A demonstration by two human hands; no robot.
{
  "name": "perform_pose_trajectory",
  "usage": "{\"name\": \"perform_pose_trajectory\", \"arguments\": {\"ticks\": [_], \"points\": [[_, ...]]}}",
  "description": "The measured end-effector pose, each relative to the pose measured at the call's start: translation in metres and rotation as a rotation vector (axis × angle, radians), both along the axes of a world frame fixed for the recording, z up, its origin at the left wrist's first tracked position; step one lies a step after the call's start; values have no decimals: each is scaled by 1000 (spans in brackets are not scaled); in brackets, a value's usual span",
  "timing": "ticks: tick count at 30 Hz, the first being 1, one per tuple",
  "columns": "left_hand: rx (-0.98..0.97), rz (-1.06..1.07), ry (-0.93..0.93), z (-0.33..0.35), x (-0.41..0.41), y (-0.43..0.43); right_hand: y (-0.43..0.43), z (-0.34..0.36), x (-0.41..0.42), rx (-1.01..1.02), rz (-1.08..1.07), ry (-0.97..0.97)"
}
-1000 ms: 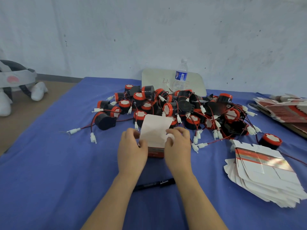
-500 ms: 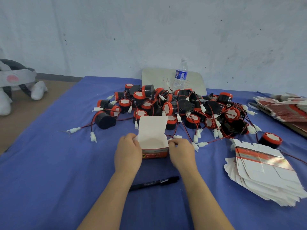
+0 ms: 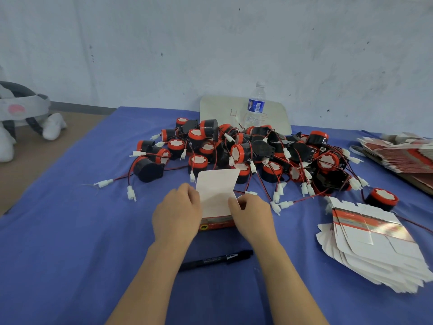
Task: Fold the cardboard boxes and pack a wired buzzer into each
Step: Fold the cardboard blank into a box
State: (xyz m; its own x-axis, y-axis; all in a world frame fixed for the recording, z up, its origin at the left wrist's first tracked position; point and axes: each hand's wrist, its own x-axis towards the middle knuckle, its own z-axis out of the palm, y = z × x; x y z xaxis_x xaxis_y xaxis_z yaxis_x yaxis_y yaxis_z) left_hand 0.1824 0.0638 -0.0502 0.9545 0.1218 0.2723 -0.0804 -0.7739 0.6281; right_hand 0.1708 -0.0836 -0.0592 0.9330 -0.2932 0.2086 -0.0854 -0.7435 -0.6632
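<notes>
A small red-and-white cardboard box (image 3: 216, 202) stands on the blue table (image 3: 70, 231) in front of me, its white lid flap raised and tilted toward me. My left hand (image 3: 177, 213) grips its left side and my right hand (image 3: 251, 218) grips its right side, fingers at the flap's edges. The inside of the box is hidden behind the flap. Behind it lies a heap of black-and-red wired buzzers (image 3: 246, 153) with white connectors. A stack of flat unfolded boxes (image 3: 370, 245) lies to the right.
A black marker pen (image 3: 215, 260) lies between my forearms. A water bottle (image 3: 255, 106) stands on a white board (image 3: 243, 113) at the far edge. More flat boxes (image 3: 398, 153) are piled far right. A plush toy (image 3: 21, 118) sits on the floor at left.
The box was set down on the table with its flap upright; now the flap leans toward me and both hands have closed in on its sides.
</notes>
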Motion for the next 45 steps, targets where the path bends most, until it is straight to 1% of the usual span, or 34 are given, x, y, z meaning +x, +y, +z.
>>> {"name": "perform_pose_trajectory", "arguments": {"ticks": [2,5,6,9,11,14,17,20,24,26,28,29,31,34,37,39,42,43,45], "points": [[-31,-20,-15,1,-2,-3,3,1,-1,2,-3,0],[-73,-19,5,-2,1,-2,8,2,-3,-23,69,10],[-118,-10,36,-2,4,0,11,2,-4,-30,97,17],[-330,45,153,-3,13,7,18,3,-5,-43,161,36],[-438,77,175,-3,15,8,19,5,-5,-72,186,50],[-511,101,173,-5,19,8,17,7,-6,-120,219,55],[-522,100,166,-7,20,10,18,7,-7,-144,223,63],[-440,25,105,-8,21,13,19,5,-6,-124,197,75],[-342,7,118,-7,24,17,17,7,-5,-130,132,82],[-373,20,117,-6,24,17,12,11,-2,-76,70,29],[-469,27,83,-5,23,17,7,15,5,-14,6,-48],[-515,34,53,-4,22,17,6,17,9,-22,-20,-62],[-555,54,-15,-2,21,18,3,17,20,-104,-39,-8],[-571,70,-81,-1,18,19,3,11,31,-314,-100,161],[-607,106,-118,-1,16,18,6,-1,34,-398,-148,272],[-688,149,-134,0,18,17,6,-4,34,-416,-181,260],[-978,219,-130,1,22,21,3,-1,27,-433,-185,205],[-1069,236,-120,1,23,23,0,3,22,-416,-167,197],[-1180,266,-110,1,24,24,-11,15,10,-332,-125,186]]}}
